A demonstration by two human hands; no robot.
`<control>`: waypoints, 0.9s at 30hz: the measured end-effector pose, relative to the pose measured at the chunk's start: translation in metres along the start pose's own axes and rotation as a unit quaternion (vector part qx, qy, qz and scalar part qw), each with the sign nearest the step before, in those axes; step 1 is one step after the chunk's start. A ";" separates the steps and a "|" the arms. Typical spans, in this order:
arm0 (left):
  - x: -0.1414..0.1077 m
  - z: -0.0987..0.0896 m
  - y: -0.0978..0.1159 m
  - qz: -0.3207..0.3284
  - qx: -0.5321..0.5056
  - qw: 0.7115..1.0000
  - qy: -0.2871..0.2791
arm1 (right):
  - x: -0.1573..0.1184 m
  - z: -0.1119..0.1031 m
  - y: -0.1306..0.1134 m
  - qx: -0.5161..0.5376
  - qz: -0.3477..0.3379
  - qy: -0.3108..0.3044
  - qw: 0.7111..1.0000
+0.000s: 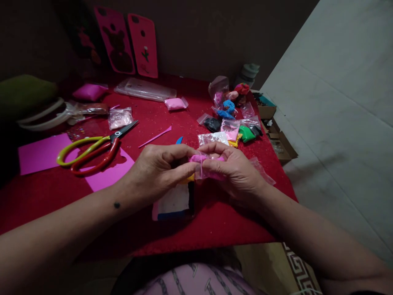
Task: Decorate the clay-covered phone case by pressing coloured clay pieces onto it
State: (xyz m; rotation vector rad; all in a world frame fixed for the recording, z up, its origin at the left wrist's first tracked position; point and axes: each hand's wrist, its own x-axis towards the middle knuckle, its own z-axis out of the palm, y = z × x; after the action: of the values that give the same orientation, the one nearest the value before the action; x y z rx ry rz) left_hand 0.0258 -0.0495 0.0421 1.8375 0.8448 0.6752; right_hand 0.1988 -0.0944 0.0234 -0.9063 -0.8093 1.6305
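Observation:
My left hand [156, 168] and my right hand [239, 170] meet over the middle of the table. Between them is a small clear zip bag [201, 173] with bright pink clay [198, 157] at its opening. Fingertips and thumbs of both hands pinch the bag; some of the clay is hidden behind my right fingers. Under my left hand lies a phone case [173, 200] with white, blue, black and pink areas on it, partly covered. Beyond the hands, the tip of a blue tool [179, 140] shows.
Scissors [98, 151] with yellow and red handles rest on pink paper [43, 153] at left. A pink stick [155, 137] lies behind my left hand. Bagged clays [247, 133] cluster at right. Two decorated phone cases [143, 47] stand at the back. Open boxes [281, 145] sit beyond the table edge.

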 end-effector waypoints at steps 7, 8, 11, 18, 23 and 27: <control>0.000 -0.012 0.008 -0.126 -0.138 0.979 -0.082 | 0.000 0.001 -0.003 0.047 -0.011 0.036 0.998; 0.000 -0.014 0.008 -0.128 -0.156 0.976 -0.079 | 0.001 0.000 -0.003 0.052 -0.014 0.039 0.998; 0.002 -0.017 0.006 -0.120 -0.202 0.969 -0.071 | 0.003 -0.003 -0.005 0.053 -0.022 0.045 0.997; 0.006 -0.018 -0.002 -0.104 -0.298 0.946 -0.068 | 0.004 -0.005 -0.006 0.037 -0.018 0.049 0.998; 0.003 -0.013 -0.002 -0.094 -0.258 0.961 -0.030 | 0.005 -0.004 -0.005 0.045 -0.001 0.050 0.998; 0.004 -0.013 0.004 -0.071 -0.353 0.933 -0.010 | 0.008 -0.007 -0.003 0.050 -0.001 0.050 0.997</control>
State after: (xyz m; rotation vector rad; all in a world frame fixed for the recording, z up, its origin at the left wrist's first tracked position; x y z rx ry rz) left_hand 0.0194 -0.0402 0.0515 1.1218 0.6022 0.7449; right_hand 0.2053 -0.0858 0.0212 -0.9080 -0.6532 1.5952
